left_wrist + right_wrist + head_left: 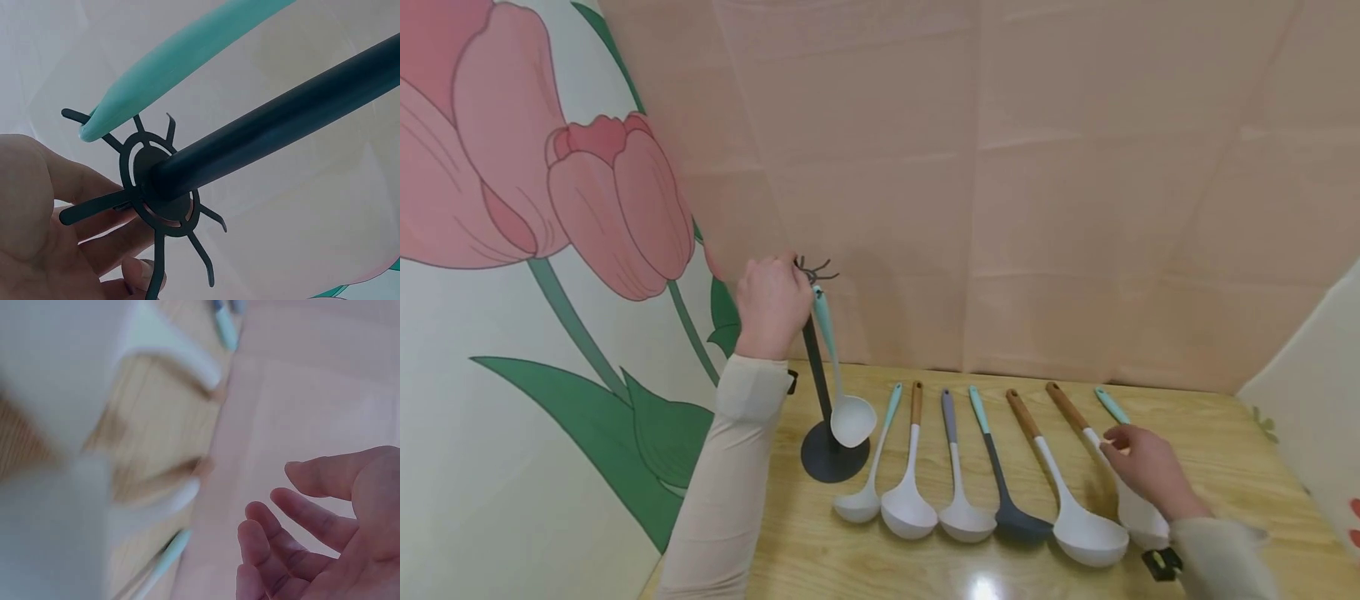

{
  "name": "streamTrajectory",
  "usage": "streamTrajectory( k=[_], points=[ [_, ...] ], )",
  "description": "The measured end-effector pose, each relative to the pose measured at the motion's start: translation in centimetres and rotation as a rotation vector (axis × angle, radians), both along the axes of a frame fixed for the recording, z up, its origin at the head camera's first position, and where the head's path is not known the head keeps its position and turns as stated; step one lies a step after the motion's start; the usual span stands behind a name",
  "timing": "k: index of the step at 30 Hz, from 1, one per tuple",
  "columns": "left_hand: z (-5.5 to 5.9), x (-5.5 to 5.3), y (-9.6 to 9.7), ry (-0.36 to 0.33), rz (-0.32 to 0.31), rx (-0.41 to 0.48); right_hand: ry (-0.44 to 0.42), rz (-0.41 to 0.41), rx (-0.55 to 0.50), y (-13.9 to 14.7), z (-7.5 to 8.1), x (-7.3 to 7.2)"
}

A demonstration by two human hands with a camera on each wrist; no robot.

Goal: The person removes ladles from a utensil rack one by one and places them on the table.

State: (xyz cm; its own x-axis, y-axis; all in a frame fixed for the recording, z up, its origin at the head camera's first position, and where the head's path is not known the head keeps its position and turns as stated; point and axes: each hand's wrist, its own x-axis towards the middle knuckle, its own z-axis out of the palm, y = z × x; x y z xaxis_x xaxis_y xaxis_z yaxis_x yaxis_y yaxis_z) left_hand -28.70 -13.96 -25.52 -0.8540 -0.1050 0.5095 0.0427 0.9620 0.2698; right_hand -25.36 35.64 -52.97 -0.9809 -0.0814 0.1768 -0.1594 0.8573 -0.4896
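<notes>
My left hand (773, 304) grips the top of a black utensil stand (812, 358), its fingers behind the hooked ring (159, 234) in the left wrist view. From one hook hangs a ladle with a turquoise handle (825, 321) and a white bowl (853, 421). At the right, my right hand (1150, 467) hovers over the end of a row of ladles, fingers loosely bent around nothing. Nearest it are a white ladle (1142, 518) with a brown handle and a turquoise handle (1111, 406) whose lower part the hand hides.
Several more ladles lie side by side on the wooden table (940, 575), among them a black one (1021, 527) and one with a purple-grey handle (949, 417). A pink cloth (1075, 208) hangs behind the table. A wall with painted tulips (617, 200) stands at left.
</notes>
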Motion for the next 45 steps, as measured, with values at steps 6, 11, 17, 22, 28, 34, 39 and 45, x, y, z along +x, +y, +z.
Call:
streamTrajectory(
  k=[6,11,17,22,28,34,39,45],
  points=[
    [0.2,-0.1,-0.1,-0.007,0.0,-0.025,0.028,0.044,-0.037,-4.1,1.2,0.1],
    [0.4,-0.2,-0.2,-0.019,-0.001,-0.041,0.023,0.069,-0.116,-7.7,1.7,0.0],
    [0.5,-0.3,-0.3,-0.013,-0.017,-0.055,0.016,0.094,-0.186,-11.9,1.6,-0.3],
    [0.5,-0.3,-0.3,-0.017,-0.026,-0.058,-0.017,0.107,-0.268,-15.4,2.0,-0.6],
    [0.4,-0.4,-0.3,-0.019,-0.028,-0.058,-0.074,0.141,-0.38,-19.8,2.6,-1.1],
    [0.4,-0.3,-0.2,-0.029,-0.015,-0.061,-0.13,0.173,-0.446,-24.1,3.7,-1.4],
    [0.4,-0.3,-0.2,-0.026,-0.015,-0.057,-0.155,0.241,-0.472,-27.2,4.3,-1.8],
    [0.4,-0.2,-0.3,-0.036,-0.016,-0.052,-0.183,0.31,-0.494,-30.4,4.9,-2.0]
  ],
)
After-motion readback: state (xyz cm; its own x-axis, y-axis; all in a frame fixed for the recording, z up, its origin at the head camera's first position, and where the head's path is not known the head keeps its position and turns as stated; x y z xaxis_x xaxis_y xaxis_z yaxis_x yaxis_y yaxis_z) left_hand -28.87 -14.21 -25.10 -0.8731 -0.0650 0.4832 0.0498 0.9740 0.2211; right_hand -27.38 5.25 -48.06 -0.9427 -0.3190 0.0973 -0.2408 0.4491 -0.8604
